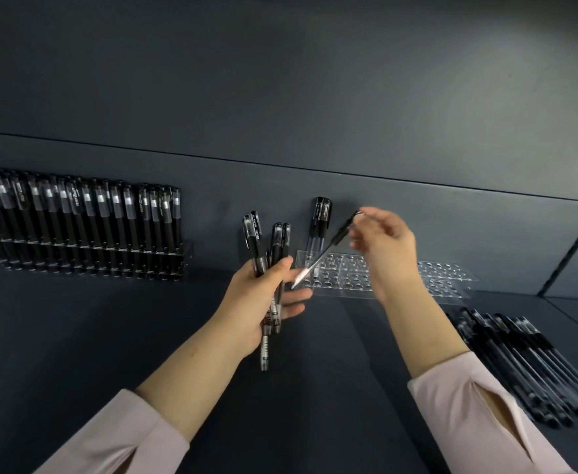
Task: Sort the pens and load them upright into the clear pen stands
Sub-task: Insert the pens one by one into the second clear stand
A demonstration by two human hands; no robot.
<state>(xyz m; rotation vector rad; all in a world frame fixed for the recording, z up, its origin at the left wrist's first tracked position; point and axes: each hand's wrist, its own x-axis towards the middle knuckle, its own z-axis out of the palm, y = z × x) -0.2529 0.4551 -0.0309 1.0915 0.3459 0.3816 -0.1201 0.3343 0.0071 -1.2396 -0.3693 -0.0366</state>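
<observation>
**Right hand held one pen on a slant over the near-empty stand**

The right hand [383,244] pinched a single pen [328,246] by its capped end, between the thumb and the fingertips. Blur hid the exact contact. The pen's long axis ran on a slant, with the cap up and to the right at the fingertips. Its pale tip pointed down and to the left, ending just beside the left hand's forefinger. The left hand [256,295] was curled round a bundle of pens [267,241], caps up, with the barrels sticking out below the palm.

Just behind the slanted pen lay the clear stand [445,271], most of its rows of holes unfilled. Two standing pens [321,217] rose upright from its left end. In this view the tip of the single pen lay over that same left end, below the two standing pens. The right hand was the nearer of the two to the stand.

The coming move seemed to turn on swinging the pen from its slant to upright, tip down, over a free hole beside the two already placed. The holes sat close together in clear plastic, so the tip could easily have landed between them.

Farther out, a full stand [187,254] stood well apart to the left, packed with capped pens. A loose pile of pens [520,364] lay on the desk [109,336], to the right of the right forearm.
</observation>
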